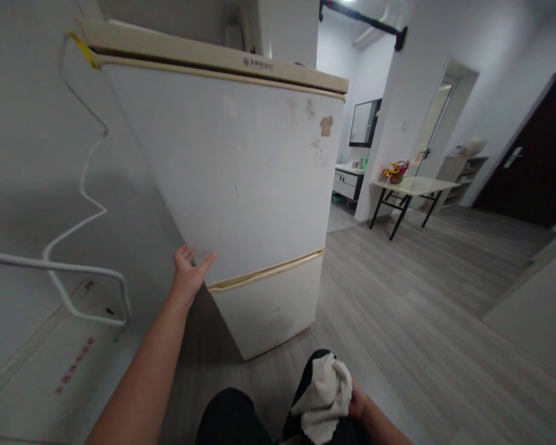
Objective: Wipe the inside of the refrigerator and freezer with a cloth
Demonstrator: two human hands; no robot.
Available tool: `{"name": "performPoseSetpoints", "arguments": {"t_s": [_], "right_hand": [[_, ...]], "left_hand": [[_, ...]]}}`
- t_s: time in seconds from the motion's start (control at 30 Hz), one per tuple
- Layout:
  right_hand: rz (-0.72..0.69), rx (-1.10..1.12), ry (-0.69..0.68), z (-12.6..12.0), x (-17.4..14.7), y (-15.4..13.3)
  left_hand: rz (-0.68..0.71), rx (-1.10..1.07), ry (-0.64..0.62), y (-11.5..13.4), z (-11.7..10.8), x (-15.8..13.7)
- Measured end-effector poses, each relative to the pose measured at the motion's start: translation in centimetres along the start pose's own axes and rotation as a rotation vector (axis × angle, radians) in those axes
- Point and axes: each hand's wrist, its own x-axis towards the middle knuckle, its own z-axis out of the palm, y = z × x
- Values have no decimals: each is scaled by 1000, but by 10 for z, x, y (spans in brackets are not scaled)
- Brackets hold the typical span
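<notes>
While the left hand (189,272) rests at the side edge of the refrigerator (241,167), its thumb stands wide of loosely curled fingers; how hard they press cannot be told. The right hand (358,400) holds a bunched cloth (325,389) over the right knee (303,378), its fingertips hidden. The cloth looks light and limp, easily taken by any fold. The refrigerator, directly in front of the person on the grey floor (398,296), is likely heavy, rigid and slick across its white front, so the side edge or the cream strip (269,271) between its doors should give the surest purchase. It stands upright, long axis vertical, doors toward the person; the cloth drapes downward, too crumpled to show a long axis.
</notes>
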Motion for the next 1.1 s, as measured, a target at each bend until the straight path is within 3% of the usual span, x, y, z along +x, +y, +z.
{"name": "performPoseSetpoints", "arguments": {"t_s": [0.17,0.27,0.63,0.9,1.1], "right_hand": [[18,39,-7,-1,1,0],[12,60,-18,-3,1,2],[39,158,8,3,3,2],[30,109,6,-2,8,6],[57,-2,13,-2,6,6]], "left_hand": [[17,78,57,-23,6,10],[-3,17,63,-32,4,17],[-171,-56,-115,-27,1,47],[-244,-40,-60,-48,6,37],[-236,-84,-80,-47,2,30]]}}
